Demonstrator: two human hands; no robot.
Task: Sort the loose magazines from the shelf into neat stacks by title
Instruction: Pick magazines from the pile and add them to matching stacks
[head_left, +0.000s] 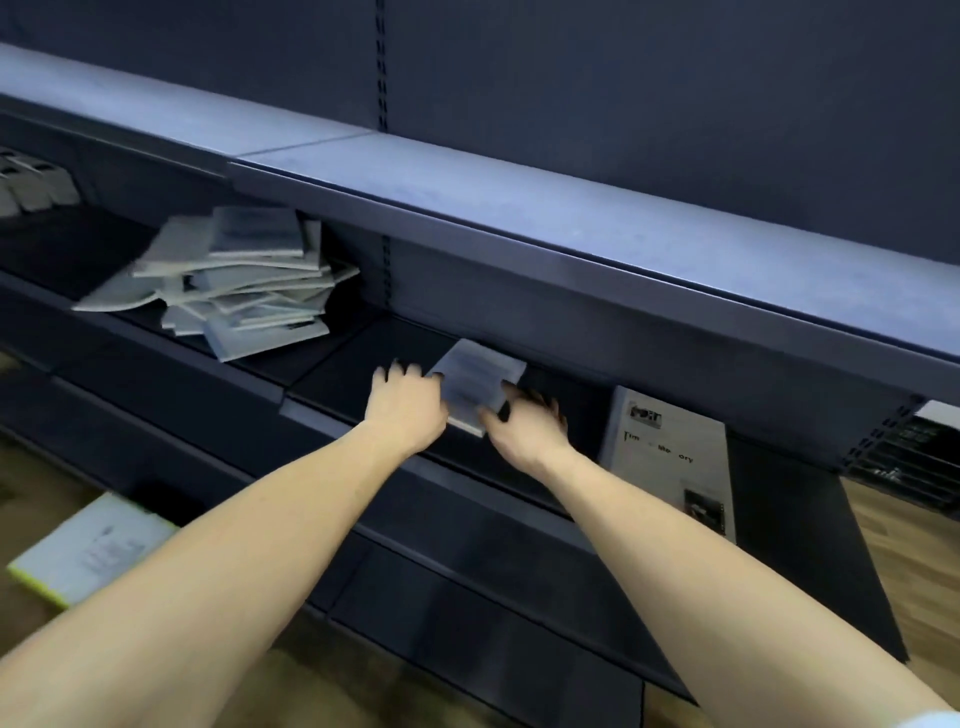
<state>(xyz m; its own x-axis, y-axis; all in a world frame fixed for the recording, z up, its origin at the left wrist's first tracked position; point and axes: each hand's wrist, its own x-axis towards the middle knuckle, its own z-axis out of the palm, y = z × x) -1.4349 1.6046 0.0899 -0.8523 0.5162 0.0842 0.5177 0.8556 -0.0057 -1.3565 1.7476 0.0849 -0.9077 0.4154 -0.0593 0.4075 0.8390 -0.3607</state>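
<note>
Dark navy shelf (363, 358) with paler blue-grey top boards. Pale grey-white covers on the loose pile of magazines (239, 280), a thin dark strip on one lower cover. Blurred light grey with faint darker bands on the held magazine (475, 387). White cover with black lettering and two small dark pictures on the flat magazine (670, 457). White with a yellow-green edge on the floor booklet (88, 551). Brown wood-grain floor (914, 571).
</note>
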